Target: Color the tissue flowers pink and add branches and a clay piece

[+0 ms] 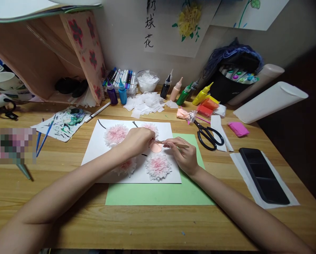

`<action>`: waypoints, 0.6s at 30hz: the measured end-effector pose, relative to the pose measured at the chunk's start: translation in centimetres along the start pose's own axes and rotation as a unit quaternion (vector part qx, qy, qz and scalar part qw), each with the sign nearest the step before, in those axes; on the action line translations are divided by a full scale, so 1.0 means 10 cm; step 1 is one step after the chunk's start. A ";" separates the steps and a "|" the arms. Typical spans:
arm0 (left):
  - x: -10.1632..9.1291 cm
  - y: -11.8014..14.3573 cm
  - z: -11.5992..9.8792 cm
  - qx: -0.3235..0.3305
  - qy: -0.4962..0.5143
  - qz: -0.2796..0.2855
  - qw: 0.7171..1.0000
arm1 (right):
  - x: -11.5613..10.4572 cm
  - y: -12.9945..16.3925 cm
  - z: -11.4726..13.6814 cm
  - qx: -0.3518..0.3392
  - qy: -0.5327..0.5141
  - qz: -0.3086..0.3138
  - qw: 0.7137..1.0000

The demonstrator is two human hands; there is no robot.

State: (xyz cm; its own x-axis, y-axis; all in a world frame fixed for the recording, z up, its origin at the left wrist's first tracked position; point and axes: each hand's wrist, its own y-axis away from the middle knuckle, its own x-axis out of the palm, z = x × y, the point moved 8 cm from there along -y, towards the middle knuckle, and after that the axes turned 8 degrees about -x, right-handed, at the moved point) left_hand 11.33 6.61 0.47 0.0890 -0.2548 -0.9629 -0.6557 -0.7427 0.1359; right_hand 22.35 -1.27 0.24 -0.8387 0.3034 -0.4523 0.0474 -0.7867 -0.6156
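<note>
A white sheet (99, 141) with several pink tissue-paper flowers, one of them (158, 166) at its front, lies on a green sheet (158, 194). My left hand (137, 140) rests on the white sheet and pinches a small flat peach-coloured piece (156, 147). My right hand (184, 155) grips a thin wooden stick (174, 144) whose tip touches that piece. Both hands meet at the middle of the white sheet.
Black scissors (209, 137), pink clay (238, 128) and a black tray (263, 174) lie to the right. Paint bottles (184, 93), markers (121, 77) and tissue squares (144, 102) line the back. A paint-smeared paper (65, 123) and blue brushes (45, 135) lie left.
</note>
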 end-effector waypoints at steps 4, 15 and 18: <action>0.00 0.01 0.00 0.000 0.007 -0.009 1.000 | -0.03 0.00 0.04 -0.016 -0.001 -0.014 1.000; 0.00 0.00 0.02 -0.018 0.029 -0.009 0.999 | 0.00 -0.01 0.00 0.008 0.026 -0.012 1.000; 0.01 0.00 0.04 -0.046 0.058 -0.008 0.997 | -0.01 0.00 0.00 0.012 0.019 -0.028 0.999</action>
State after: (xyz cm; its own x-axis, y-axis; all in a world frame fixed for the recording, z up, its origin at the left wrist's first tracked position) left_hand 11.04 6.78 0.30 0.1888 -0.3088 -0.9322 -0.5827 -0.7993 0.1468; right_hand 22.44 -1.28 0.33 -0.8189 0.3663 -0.4418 -0.0125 -0.7810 -0.6244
